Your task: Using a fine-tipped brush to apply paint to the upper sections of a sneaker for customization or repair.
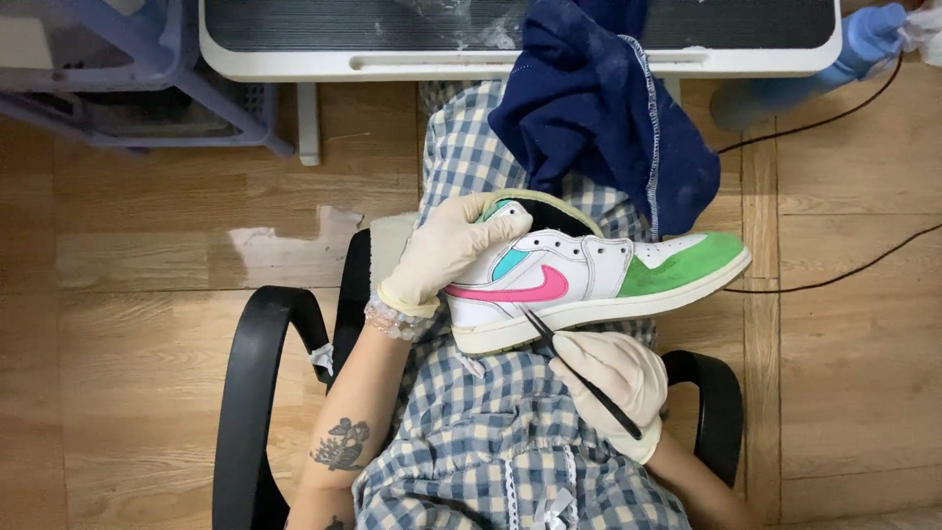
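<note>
A white sneaker [589, 275] with a green toe, a pink side mark and a teal patch lies on its side across the person's lap, on a blue-and-white checked dress [491, 442], with the toe pointing to the right of the view. The left hand [446, 253], in a pale glove, has its grip closed over the heel and collar of the sneaker, fingers curled over the top edge, holding it steady. A beaded bracelet [394, 321] sits at that wrist, and a tattoo [340, 444] shows on the forearm. The right hand [613, 378], also gloved, is just below the sole, its grip closed around a thin black brush [579, 373]; the brush tip touches the side of the sneaker near the sole edge, under the pink mark. A dark blue cloth [599, 108] lies over the knees just above the sneaker. The person sits in a chair with black armrests [257, 393] on a wooden floor [147, 245]. A white heater-like unit [294, 54] stands at the top, and black cables [834, 275] run across the floor on the right.
</note>
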